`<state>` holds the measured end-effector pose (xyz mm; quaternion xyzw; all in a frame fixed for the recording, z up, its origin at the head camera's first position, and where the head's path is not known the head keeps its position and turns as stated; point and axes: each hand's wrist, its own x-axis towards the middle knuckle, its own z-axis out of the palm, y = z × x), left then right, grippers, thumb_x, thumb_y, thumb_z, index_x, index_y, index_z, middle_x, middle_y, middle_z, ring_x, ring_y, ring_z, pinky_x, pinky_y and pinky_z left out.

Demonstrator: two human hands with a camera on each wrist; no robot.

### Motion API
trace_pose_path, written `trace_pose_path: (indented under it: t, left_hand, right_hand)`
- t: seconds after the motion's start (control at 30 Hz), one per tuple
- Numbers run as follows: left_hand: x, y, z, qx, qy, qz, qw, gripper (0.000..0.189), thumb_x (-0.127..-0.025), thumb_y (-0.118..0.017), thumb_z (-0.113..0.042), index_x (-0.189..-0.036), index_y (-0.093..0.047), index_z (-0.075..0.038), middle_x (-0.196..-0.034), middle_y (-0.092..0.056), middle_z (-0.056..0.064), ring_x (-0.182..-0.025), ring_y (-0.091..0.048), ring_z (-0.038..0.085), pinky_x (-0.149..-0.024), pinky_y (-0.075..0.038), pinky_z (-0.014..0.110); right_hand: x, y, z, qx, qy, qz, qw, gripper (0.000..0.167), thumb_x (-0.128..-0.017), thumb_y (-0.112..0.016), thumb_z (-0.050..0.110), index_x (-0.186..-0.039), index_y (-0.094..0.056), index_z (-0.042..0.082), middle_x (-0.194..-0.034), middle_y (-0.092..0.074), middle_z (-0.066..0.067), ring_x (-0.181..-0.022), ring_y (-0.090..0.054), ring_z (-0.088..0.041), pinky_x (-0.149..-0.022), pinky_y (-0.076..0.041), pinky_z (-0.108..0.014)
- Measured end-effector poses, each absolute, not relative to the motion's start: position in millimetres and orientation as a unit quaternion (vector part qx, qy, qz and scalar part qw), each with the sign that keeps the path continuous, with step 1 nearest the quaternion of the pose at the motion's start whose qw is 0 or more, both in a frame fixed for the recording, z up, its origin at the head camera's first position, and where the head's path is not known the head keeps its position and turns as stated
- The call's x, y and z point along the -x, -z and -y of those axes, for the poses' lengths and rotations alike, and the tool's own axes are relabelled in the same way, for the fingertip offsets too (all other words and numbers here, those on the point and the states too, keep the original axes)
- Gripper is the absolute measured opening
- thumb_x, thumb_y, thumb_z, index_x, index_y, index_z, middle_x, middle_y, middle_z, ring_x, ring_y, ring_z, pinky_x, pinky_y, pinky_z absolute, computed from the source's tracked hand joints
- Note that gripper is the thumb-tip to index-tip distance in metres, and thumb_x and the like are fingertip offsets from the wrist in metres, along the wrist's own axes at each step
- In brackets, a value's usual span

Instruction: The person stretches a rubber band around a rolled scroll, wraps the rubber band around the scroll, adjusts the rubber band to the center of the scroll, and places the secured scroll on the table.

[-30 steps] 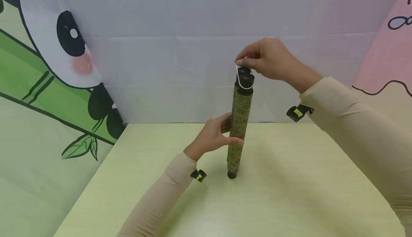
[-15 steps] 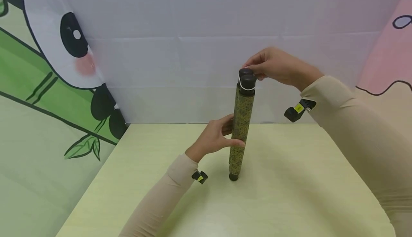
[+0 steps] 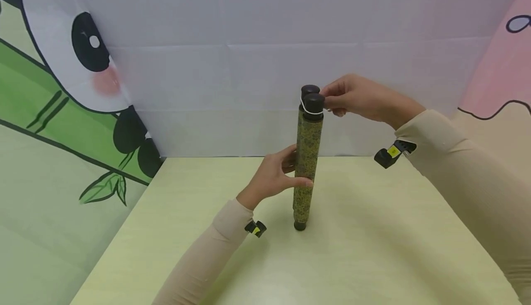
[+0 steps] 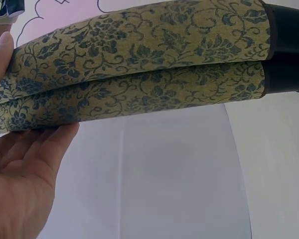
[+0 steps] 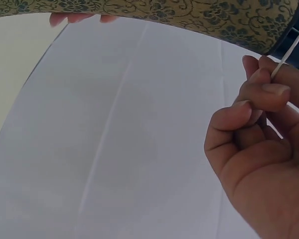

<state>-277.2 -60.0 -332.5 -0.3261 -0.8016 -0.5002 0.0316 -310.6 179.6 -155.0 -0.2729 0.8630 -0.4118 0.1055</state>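
Observation:
A rolled scroll (image 3: 309, 146) stands upright on the table, tilted slightly, its two rolls side by side. Its covering is yellow-brown with dark blue floral vines, and black knobs (image 3: 314, 103) cap the ends. Around its middle my left hand (image 3: 271, 176) grips it, the thumb across the near side and the fingers behind. A thin white cord (image 3: 310, 112) loops round the two upper knobs. Beside them, my right hand (image 3: 356, 96) pinches the cord between thumb and fingers, as the right wrist view shows with the taut cord (image 5: 288, 52).
The pale yellow table (image 3: 199, 249) meets a white sheet (image 3: 232, 79) at the back. At the left hangs a cloth printed with a cartoon panda and green bamboo (image 3: 62, 93). Pink print (image 3: 493, 84) shows at the right.
My right hand has moved down from above the knobs to their right side, drawing the cord with it. The cord now lies across the knobs' near side. My left hand keeps its grip.

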Motion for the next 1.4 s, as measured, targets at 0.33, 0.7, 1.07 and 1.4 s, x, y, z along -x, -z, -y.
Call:
trace_pose_path:
  t: [0.33, 0.7, 1.07, 1.4]
  left_hand:
    - [266, 337, 51, 0.283, 0.51, 0.806, 0.101, 0.091, -0.073, -0.092, -0.037, -0.15, -0.05, -0.013, -0.131, -0.066, 0.004, -0.114, -0.067, 0.014, -0.092, -0.054, 0.026]
    - [262, 340, 42, 0.265, 0.518, 0.799, 0.153, 0.086, -0.072, -0.093, -0.042, -0.144, -0.056, -0.013, -0.121, -0.068, 0.002, -0.111, -0.068, 0.016, -0.09, -0.055, 0.026]
    - [263, 340, 41, 0.253, 0.524, 0.795, 0.168, 0.086, -0.071, -0.093, -0.043, -0.143, -0.056, -0.014, -0.123, -0.066, -0.001, -0.111, -0.066, 0.014, -0.092, -0.054, 0.027]
    - [262, 342, 41, 0.257, 0.524, 0.793, 0.173, 0.085, -0.071, -0.093, -0.042, -0.142, -0.056, -0.011, -0.123, -0.066, 0.0, -0.111, -0.067, 0.015, -0.092, -0.054, 0.028]
  right_hand:
    - [302, 162, -185, 0.269, 0.495, -0.805, 0.184, 0.029, -0.108, -0.043, 0.005, -0.131, -0.055, -0.007, -0.098, -0.054, -0.012, -0.071, -0.046, -0.018, -0.069, -0.044, -0.032]
    - [286, 176, -187, 0.24, 0.575, -0.765, 0.163, 0.014, -0.105, -0.038, 0.001, -0.105, -0.052, 0.0, -0.093, -0.044, -0.01, -0.07, -0.044, -0.019, -0.067, -0.041, -0.033]
    - [266, 175, -188, 0.368, 0.219, -0.899, -0.089, 0.028, -0.098, -0.045, 0.003, -0.096, -0.072, 0.012, -0.079, -0.067, 0.003, -0.059, -0.055, -0.016, -0.053, -0.04, -0.031]
    - [256, 196, -191, 0.367, 0.309, -0.839, -0.256, 0.014, -0.098, -0.067, 0.008, -0.107, -0.078, 0.01, -0.089, -0.065, 0.003, -0.07, -0.057, -0.011, -0.062, -0.044, -0.023]
